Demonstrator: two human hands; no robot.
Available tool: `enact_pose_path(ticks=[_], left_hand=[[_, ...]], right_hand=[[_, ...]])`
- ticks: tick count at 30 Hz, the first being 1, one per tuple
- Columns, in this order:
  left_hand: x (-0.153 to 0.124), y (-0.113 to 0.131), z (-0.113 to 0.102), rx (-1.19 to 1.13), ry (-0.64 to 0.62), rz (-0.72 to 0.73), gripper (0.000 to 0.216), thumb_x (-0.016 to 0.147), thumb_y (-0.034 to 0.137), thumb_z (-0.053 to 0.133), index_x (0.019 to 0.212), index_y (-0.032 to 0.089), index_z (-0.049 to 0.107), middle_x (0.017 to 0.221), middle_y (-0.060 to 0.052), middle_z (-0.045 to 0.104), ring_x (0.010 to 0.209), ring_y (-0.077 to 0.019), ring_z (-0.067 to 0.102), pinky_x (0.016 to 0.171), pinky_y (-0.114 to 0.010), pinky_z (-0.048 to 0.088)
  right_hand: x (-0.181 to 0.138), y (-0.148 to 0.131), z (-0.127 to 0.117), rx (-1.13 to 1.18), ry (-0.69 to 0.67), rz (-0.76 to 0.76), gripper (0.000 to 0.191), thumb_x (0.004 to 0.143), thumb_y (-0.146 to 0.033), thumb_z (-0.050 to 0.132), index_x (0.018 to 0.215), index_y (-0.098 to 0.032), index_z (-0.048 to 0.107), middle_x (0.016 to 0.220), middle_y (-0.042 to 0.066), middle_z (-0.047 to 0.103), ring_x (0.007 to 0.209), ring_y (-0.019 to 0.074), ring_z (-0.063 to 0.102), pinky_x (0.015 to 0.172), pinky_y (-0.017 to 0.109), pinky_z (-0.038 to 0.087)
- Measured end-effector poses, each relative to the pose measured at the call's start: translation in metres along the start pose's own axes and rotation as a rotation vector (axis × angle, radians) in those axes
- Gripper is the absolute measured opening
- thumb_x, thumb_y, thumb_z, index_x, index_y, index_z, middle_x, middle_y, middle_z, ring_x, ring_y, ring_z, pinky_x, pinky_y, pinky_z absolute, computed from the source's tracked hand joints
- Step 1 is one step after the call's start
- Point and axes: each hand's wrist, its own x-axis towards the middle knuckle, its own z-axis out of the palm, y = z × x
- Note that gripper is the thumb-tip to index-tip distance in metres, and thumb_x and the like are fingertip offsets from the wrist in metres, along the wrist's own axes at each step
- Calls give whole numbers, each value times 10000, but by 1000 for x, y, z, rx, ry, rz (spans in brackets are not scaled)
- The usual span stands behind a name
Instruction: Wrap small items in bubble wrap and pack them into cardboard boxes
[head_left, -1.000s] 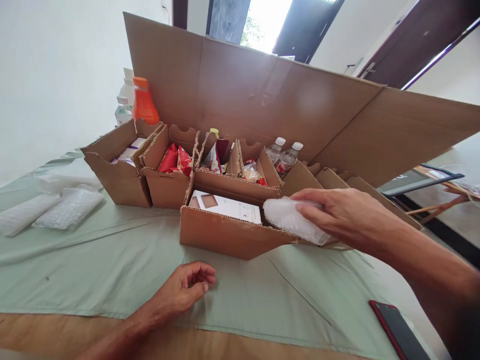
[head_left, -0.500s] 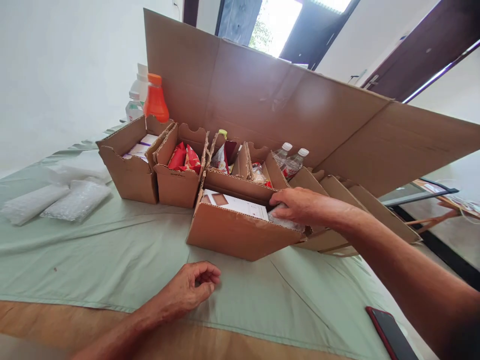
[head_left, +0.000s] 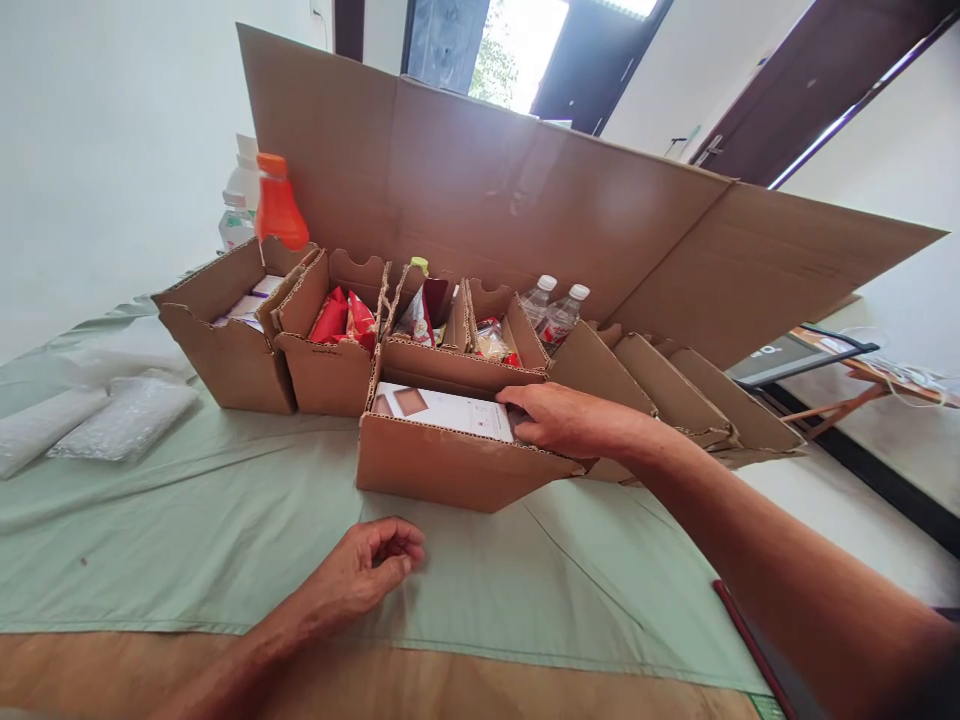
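An open cardboard box [head_left: 442, 468] stands on the green cloth [head_left: 187, 530] in front of me. Inside it lies a flat white carton [head_left: 442, 410]. My right hand [head_left: 559, 420] reaches into the box's right end, fingers bent down over a bubble wrap pack [head_left: 517, 420]. Only a sliver of the pack shows beside the carton. My left hand [head_left: 371, 565] rests on the cloth just before the box, loosely curled with nothing in it.
Behind stand more open boxes [head_left: 225, 345] with red snack packets [head_left: 343, 318] and water bottles [head_left: 556, 312]. An orange bottle [head_left: 277, 205] and a tall cardboard sheet [head_left: 525, 200] are at the back. Bubble wrap packs [head_left: 124, 420] lie left, folded boxes [head_left: 675, 385] right, and a red-edged phone [head_left: 742, 640] near right.
My right hand carried the bubble wrap pack from above the box's right edge down into the box. The left hand stayed put. The view shifted slightly.
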Motion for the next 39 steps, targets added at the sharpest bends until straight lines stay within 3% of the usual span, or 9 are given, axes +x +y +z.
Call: enact_pose_path(ticks=[4,8,12,15,22,27,31,34,39], left_hand=[[1,1,0,3,23,11,297,811,397,706,1020,187,727,992,-96,786,938,-237,719,874,-374,546],[-17,15,-13,26,119,23,341,817,472,726,1019,197,739,968,-95,793,928,-250,732,852,-369,573],[-43,34,-40,153,518,85,449,835,592,692,1098,231,739,1109,-98,774,1053,-291,711,945,-422,569],[-36,45,-52,239,693,168,598,832,582,704,1358,311,616,1430,-74,633,1271,-330,612,1063,-491,512],[18,58,6,171,475,352,791,885,431,665,1577,254,325,1522,-128,528,1384,-331,528,1137,-510,460],[-45,25,38,300,468,331,678,926,397,631,1554,327,383,1561,-69,507,1441,-335,472,1207,-529,386],[-103,24,-5,343,766,271,624,865,447,724,1447,366,515,1433,-28,621,1349,-345,559,1186,-525,428],[-105,54,-26,330,889,357,707,850,435,752,1491,372,460,1493,-17,561,1382,-332,529,1224,-522,373],[-71,65,15,305,751,346,636,870,398,715,1460,299,499,1393,-70,632,1305,-317,593,1127,-479,488]], right_hand=[[-21,1,-15,-44,92,76,254,885,-130,546,1071,-196,705,1095,93,756,974,286,694,741,339,457],[-78,19,-11,23,487,210,254,947,-270,523,1119,-241,707,1005,58,775,868,276,706,722,371,469],[-121,37,49,430,673,176,313,953,-458,515,1046,-244,724,902,53,774,712,218,692,613,333,518],[-107,25,107,677,651,171,460,905,-493,578,1263,-213,653,1070,107,766,842,244,717,604,319,561],[-69,-14,152,924,858,173,333,952,-440,505,1141,-197,633,1108,115,730,962,264,697,751,375,592],[-126,-25,187,773,1005,275,317,971,-451,548,1143,-207,656,1009,105,768,883,302,737,649,367,602],[-113,-80,179,823,928,-21,510,1006,-319,532,1502,-237,451,1412,106,639,1275,284,629,1019,415,559],[-82,-101,147,930,947,-142,512,1018,-337,515,1510,-214,444,1467,126,586,1336,285,573,1069,458,526],[-96,-66,144,921,1014,51,443,1002,-401,528,1399,-209,566,1305,133,678,1170,312,654,813,402,611]])
